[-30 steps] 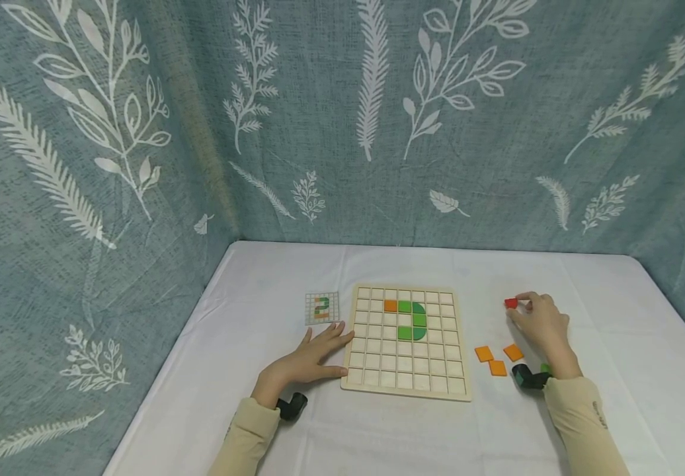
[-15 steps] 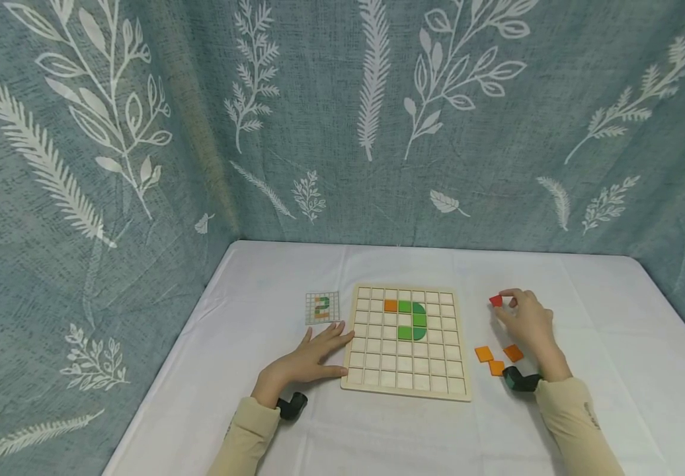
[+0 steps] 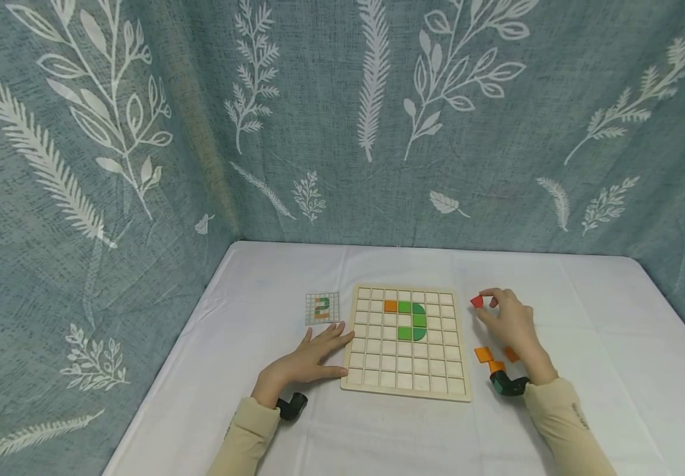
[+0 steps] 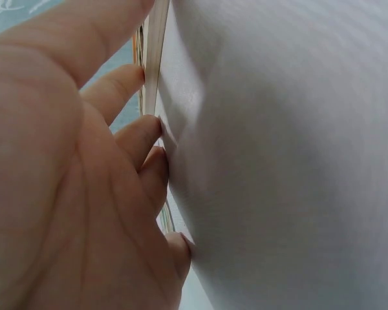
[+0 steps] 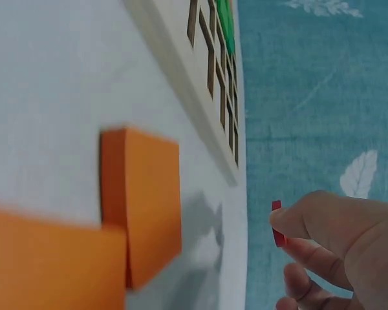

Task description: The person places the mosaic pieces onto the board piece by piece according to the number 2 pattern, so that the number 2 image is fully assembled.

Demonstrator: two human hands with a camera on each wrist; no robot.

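Observation:
My right hand [image 3: 509,322] pinches a small red tile [image 3: 477,301] between thumb and finger, just right of the wooden grid board [image 3: 404,391]. In the right wrist view the red tile [image 5: 278,224] is seen edge-on, held off the cloth. My left hand [image 3: 313,357] lies with fingers spread, its thumb and a fingertip touching the board's left edge. On the board, an orange square [image 3: 391,305], several green squares [image 3: 419,320] and dark green rounded pieces [image 3: 418,334] sit in the upper middle cells. In the left wrist view, fingers [image 4: 139,139] lie along the board's side.
A small pattern card [image 3: 322,309] lies left of the board. Loose orange tiles [image 3: 483,355] rest to the board's right, partly hidden by the right wrist and its black camera [image 3: 506,384]. White cloth covers the table; a blue-green curtain [image 3: 319,132] hangs behind it.
My right hand has moved left with the red tile, closer to the board, and its wrist now covers part of the orange tiles. The left hand has stayed in place.

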